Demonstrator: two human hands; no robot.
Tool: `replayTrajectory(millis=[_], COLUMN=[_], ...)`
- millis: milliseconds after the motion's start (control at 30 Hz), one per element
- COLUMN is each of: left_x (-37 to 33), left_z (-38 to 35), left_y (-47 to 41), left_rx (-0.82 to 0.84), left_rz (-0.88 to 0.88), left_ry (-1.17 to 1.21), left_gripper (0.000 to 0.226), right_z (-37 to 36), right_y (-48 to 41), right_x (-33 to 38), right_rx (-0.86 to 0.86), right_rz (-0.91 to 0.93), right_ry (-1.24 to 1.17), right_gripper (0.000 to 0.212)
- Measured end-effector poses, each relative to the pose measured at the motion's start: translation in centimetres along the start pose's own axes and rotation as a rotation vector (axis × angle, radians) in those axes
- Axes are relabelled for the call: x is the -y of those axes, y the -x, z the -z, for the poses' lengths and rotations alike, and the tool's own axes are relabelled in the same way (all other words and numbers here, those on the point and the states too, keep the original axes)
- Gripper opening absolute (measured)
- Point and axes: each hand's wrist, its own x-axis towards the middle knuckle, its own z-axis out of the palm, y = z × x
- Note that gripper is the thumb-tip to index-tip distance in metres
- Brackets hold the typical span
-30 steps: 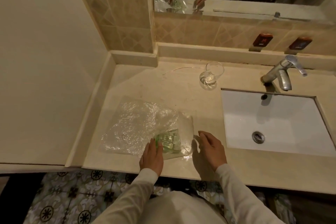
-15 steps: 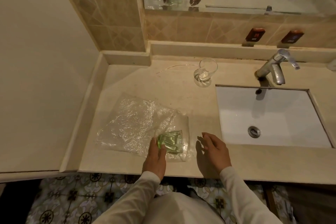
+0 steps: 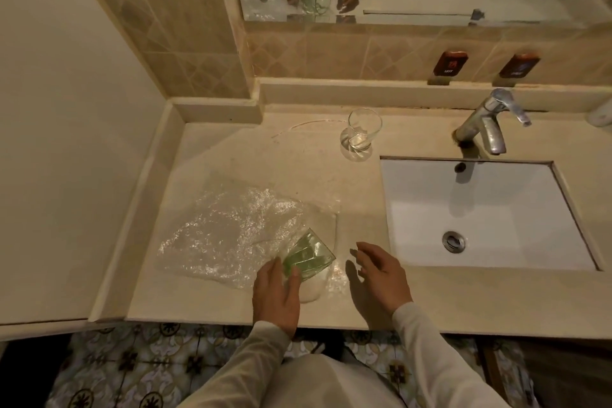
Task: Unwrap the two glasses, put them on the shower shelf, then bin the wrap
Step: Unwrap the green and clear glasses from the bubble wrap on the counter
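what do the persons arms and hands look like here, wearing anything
Both arms are covered by long, loose sleeves in a pale cream or off-white fabric, ending at the wrists. The left sleeve and right sleeve look plain, with no visible print or cuff buttons. The left hand and right hand are bare: no gloves, and no rings, watch or bracelet can be seen.

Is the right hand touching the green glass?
Apart. The head view shows bare counter between the right hand and the green glass; only the left hand holds it.
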Motion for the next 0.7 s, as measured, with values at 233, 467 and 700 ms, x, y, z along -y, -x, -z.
replayTrajectory(millis=[233, 467, 700], left_x=[-1.6, -2.2, -4.8], left_z=[-0.6, -2.1, -1.1], left_y=[0.5, 0.9, 1.8], left_rx=[0.114, 0.285, -0.213], left_rz=[0.070, 0.106, -0.007], left_ry=[0.044, -0.626, -0.304], left_gripper=[0.067, 0.056, 0.061], right_z=[-0.5, 0.4, 0.5], right_y=[-1.7, -3.0, -4.1], right_x=[-0.4, 0.5, -0.1], right_rx=[0.085, 0.172, 0.219], right_rz=[-0.004, -0.012, -0.044], right_ry=[-0.001, 0.005, 0.024], right_gripper=[0.036, 0.041, 0.047])
